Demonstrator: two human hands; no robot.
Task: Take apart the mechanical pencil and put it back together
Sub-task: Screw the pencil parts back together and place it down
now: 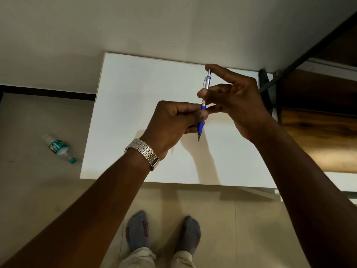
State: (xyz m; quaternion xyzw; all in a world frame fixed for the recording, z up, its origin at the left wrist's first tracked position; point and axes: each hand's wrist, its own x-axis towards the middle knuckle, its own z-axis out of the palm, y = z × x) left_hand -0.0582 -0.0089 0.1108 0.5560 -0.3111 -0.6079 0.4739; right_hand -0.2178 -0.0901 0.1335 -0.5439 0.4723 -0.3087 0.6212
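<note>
Left hand (174, 118) is closed around the blue grip section of the mechanical pencil (203, 105), thumb and fingers pinching it just above the metal tip, which points down toward six o'clock. Right hand (234, 97) grips the silver upper barrel between thumb and middle fingers, with the index finger curled over the push-button end at twelve o'clock. That pencil stands nearly upright (leaning slightly toward one o'clock) in the air above the white tabletop (135, 93), not touching it. A metal-link watch (144, 151) sits on the left wrist. At nine o'clock from the hands, a plastic bottle (58, 147) lies on its side on the floor (29, 190). Two grey socks (138, 229) show at six o'clock.
</note>
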